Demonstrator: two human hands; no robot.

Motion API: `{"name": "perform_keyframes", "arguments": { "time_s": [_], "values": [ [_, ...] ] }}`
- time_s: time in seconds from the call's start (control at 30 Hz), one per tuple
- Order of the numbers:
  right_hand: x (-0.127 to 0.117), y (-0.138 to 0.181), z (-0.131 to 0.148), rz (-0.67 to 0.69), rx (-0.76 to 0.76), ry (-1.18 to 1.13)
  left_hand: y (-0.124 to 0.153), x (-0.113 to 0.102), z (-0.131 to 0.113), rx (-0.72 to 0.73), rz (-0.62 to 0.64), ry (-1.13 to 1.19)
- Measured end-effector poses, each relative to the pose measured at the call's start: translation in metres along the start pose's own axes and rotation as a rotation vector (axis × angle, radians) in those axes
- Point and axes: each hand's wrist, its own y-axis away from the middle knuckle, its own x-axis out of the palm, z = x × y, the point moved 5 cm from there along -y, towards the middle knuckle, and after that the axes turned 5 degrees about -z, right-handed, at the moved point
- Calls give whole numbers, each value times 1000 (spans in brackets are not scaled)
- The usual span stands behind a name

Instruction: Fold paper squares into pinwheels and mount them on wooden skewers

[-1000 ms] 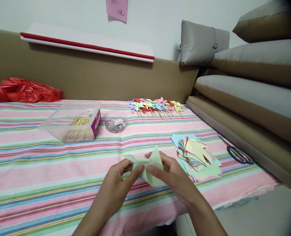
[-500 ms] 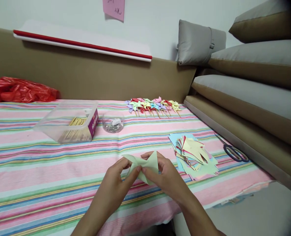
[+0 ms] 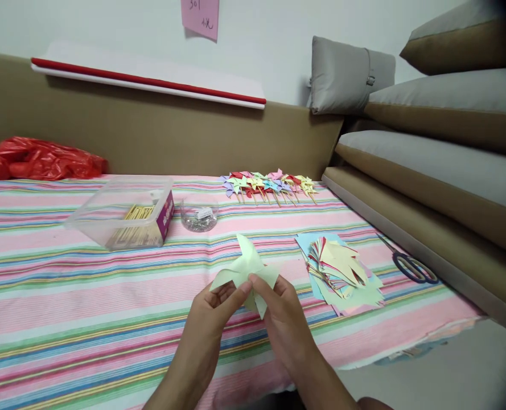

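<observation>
Both of my hands hold a pale green paper pinwheel (image 3: 246, 267) above the striped cloth near the front of the table. My left hand (image 3: 212, 316) pinches its middle from the left with thumb and forefinger. My right hand (image 3: 280, 313) grips it from the right, fingers closed on the folded blades. The blades stick up and out past my fingertips. A stack of cut coloured paper squares (image 3: 340, 270) lies just to the right of my right hand.
A clear plastic box of wooden sticks (image 3: 124, 213) and a small clear dish of pins (image 3: 199, 216) sit mid-table. A row of finished pinwheels (image 3: 267, 185) lies further back. Scissors (image 3: 410, 265) rest at the right edge, a red plastic bag (image 3: 43, 156) at far left, cushions (image 3: 440, 148) on the right.
The green paper has been folded further: its blades now stand up in a pinwheel shape. Both hands have shifted slightly with their fingers drawn to its middle.
</observation>
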Motion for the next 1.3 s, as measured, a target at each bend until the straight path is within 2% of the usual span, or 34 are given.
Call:
{"name": "perform_keyframes", "arguments": {
  "time_s": [0.23,0.37,0.43,0.53,0.63,0.67,0.73,0.83,0.93,1.13,1.3],
  "values": [
    [9,5,-18,-67,43,23,2,-7,5,8,-163,93],
    [10,4,-10,-14,-24,90,2,-13,-3,38,-163,101],
    [2,4,3,-58,-169,210,1,-16,-8,35,-168,111],
    [-11,10,32,-156,-602,560,-1,-23,-14,28,-220,135],
    [-3,23,46,-16,-1061,1038,-2,-25,-17,21,-236,159],
    [1,27,45,44,-1157,1161,-2,-24,-16,13,-229,163],
    [6,31,43,106,-1250,1296,-2,-22,-14,-7,-210,161],
    [11,32,42,142,-1226,1295,-2,-20,-10,-14,-197,128],
    [11,29,44,138,-1081,1187,-3,-20,-8,5,-199,57],
    [-2,15,40,-16,-674,864,-1,-18,-11,94,-232,-149],
    [-9,7,35,-104,-541,746,0,-12,-10,99,-199,-223]
  ]
}}
